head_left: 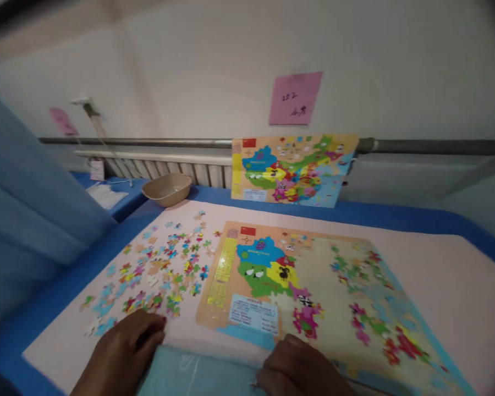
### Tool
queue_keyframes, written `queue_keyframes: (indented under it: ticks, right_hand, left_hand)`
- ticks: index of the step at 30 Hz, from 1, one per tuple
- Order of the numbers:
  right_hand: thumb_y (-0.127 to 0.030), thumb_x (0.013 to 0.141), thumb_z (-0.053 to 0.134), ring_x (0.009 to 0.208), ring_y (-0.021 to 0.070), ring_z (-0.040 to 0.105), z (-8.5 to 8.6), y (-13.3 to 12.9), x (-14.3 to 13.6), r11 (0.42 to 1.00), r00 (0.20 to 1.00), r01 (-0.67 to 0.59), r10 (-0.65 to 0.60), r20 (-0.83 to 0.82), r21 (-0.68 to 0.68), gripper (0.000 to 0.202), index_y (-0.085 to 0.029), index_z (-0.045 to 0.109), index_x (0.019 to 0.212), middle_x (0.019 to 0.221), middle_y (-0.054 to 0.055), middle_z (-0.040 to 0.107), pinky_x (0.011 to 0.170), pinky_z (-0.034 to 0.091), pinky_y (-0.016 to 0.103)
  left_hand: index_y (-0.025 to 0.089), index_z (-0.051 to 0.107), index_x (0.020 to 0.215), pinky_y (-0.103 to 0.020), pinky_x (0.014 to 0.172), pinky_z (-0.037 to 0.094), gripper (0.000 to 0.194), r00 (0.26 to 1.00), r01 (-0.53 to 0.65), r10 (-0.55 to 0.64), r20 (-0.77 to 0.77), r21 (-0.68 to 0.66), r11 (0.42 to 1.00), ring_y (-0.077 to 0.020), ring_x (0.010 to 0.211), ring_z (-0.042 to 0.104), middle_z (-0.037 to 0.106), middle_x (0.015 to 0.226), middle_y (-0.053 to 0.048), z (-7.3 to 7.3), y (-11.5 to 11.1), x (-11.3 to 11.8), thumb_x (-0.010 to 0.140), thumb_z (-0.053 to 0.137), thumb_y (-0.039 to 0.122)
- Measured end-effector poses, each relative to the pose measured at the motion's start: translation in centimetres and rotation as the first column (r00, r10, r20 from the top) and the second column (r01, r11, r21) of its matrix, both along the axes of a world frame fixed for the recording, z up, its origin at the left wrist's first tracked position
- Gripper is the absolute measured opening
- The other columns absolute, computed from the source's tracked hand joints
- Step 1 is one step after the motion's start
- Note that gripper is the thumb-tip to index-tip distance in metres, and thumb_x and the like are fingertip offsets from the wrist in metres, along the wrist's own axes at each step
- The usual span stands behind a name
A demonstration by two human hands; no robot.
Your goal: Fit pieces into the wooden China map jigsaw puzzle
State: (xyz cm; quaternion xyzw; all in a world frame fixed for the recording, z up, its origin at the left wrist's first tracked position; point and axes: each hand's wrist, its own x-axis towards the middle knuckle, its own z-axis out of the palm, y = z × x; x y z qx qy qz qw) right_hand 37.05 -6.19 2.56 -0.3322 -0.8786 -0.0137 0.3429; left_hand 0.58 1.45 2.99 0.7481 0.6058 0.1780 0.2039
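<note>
A: Left hand [121, 352] position?

B: Low at the near edge of the pale pink bench top with blue border [445, 286], palm down. Fingers [150, 325] curl inward beside the nearest of the scattered small multicoloured jigsaw pieces [160, 269]. Cannot tell whether a piece is pinched under them.

A: Right hand [303, 368]?

B: Also palm down, resting at the bottom edge of the flat wooden map puzzle board with tan frame [297, 286]. Fingers bent over; whether they hold anything is hidden.

A: State of the board?

B: Lies flat, mid-bench. Upper-left part filled with blue, green and yellow regions; magenta pieces [307, 319] sit just ahead of the right hand. Right half mostly bare, with loose-looking coloured pieces strewn over it.

A: Loose pieces?

B: Spread over the bench left of the board, from far edge to near the left hand.

A: Surroundings?

B: A completed colourful map picture [292, 170] leans against the wall rail behind. A shallow beige plastic bowl [167, 188] stands at the far left. A pink paper note [295, 98] sticks to the wall.
</note>
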Motion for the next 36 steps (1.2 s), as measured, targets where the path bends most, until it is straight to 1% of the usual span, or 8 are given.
queue_keyframes:
  ticks: [3,6,10,13,19,23,30,36]
  right_hand:
    - [-0.021,0.11,0.044,0.062,0.0177,0.052,-0.9,0.0,-0.3,0.998,0.998,0.047,-0.049,-0.034,-0.043,0.022,-0.019,0.062,0.098,0.07,0.001,0.065,0.061,0.032,0.036]
    - [-0.017,0.098,0.061,0.067,0.0182,0.056,-1.0,-0.4,0.0,0.964,0.99,0.07,-0.098,-0.101,-0.257,0.007,-0.02,0.065,0.093,0.075,0.002,0.067,0.06,0.033,0.034]
    - [-0.013,0.084,0.057,0.077,0.0184,0.064,0.7,-0.7,0.7,0.783,0.929,0.029,-0.251,-0.273,-0.621,0.028,-0.02,0.069,0.107,0.089,0.005,0.071,0.068,0.043,0.03]
    - [-0.021,0.085,0.055,0.076,0.0188,0.064,1.5,-0.5,1.0,0.681,0.854,-0.028,-0.364,-0.371,-0.732,0.028,-0.02,0.07,0.108,0.086,0.004,0.069,0.069,0.046,0.03]
    - [-0.03,0.085,0.057,0.073,0.0193,0.06,1.4,0.0,0.7,0.595,0.779,-0.084,-0.461,-0.425,-0.799,0.025,-0.02,0.071,0.104,0.081,0.004,0.065,0.068,0.046,0.032]
    - [-0.031,0.086,0.058,0.076,0.02,0.059,1.5,0.0,0.7,0.561,0.76,-0.108,-0.486,-0.432,-0.821,0.025,-0.02,0.07,0.104,0.083,0.004,0.064,0.071,0.046,0.034]
    - [-0.034,0.087,0.06,0.076,0.0202,0.057,1.1,0.1,0.7,0.557,0.733,-0.176,-0.476,-0.486,-0.812,0.026,-0.02,0.068,0.107,0.083,0.004,0.061,0.071,0.046,0.034]
    - [-0.034,0.085,0.063,0.076,0.0195,0.055,1.2,0.1,0.7,0.535,0.732,-0.209,-0.47,-0.494,-0.819,0.027,-0.018,0.067,0.107,0.083,0.004,0.059,0.07,0.043,0.033]
  left_hand:
    - [0.039,0.077,0.102,-0.033,0.09,0.057,0.032,0.994,0.048,-0.047,-0.095,0.006,0.999,-0.0235,0.106,0.071,0.077,0.113,0.005,-2.5,0.5,-1.8,0.099,0.051,0.057]
    - [0.042,0.075,0.109,-0.036,0.095,0.057,0.034,0.983,0.036,-0.034,-0.178,0.006,0.999,-0.0234,0.111,0.071,0.076,0.119,0.008,-3.7,1.1,-2.8,0.1,0.048,0.062]
    - [0.04,0.07,0.125,-0.038,0.1,0.056,0.042,0.964,0.001,-0.001,-0.267,0.001,1.0,-0.0242,0.122,0.068,0.072,0.134,0.006,-3.1,1.0,-2.4,0.106,0.038,0.061]
    - [0.037,0.071,0.124,-0.038,0.098,0.057,0.046,0.953,-0.019,0.008,-0.303,-0.031,0.999,-0.0266,0.124,0.067,0.072,0.136,0.003,-2.0,0.9,-1.5,0.105,0.037,0.06]
    - [0.035,0.074,0.109,-0.034,0.085,0.057,0.036,0.967,-0.032,0.013,-0.253,-0.073,0.997,-0.0248,0.107,0.071,0.076,0.115,0.002,-1.0,1.2,-0.8,0.1,0.044,0.054]
    - [0.033,0.074,0.107,-0.037,0.088,0.056,0.034,0.975,-0.029,0.008,-0.222,-0.095,0.995,-0.0272,0.108,0.07,0.075,0.115,-0.001,-1.1,1.3,-1.1,0.099,0.048,0.053]
    - [0.031,0.071,0.114,-0.038,0.09,0.054,0.036,0.97,-0.033,-0.003,-0.243,-0.144,0.989,-0.028,0.111,0.068,0.073,0.12,-0.003,-0.3,1.1,-0.7,0.1,0.047,0.054]
    - [0.03,0.07,0.107,-0.036,0.083,0.049,0.034,0.944,-0.065,0.001,-0.329,-0.182,0.981,-0.0259,0.101,0.068,0.073,0.11,-0.002,1.1,1.0,0.7,0.101,0.042,0.049]
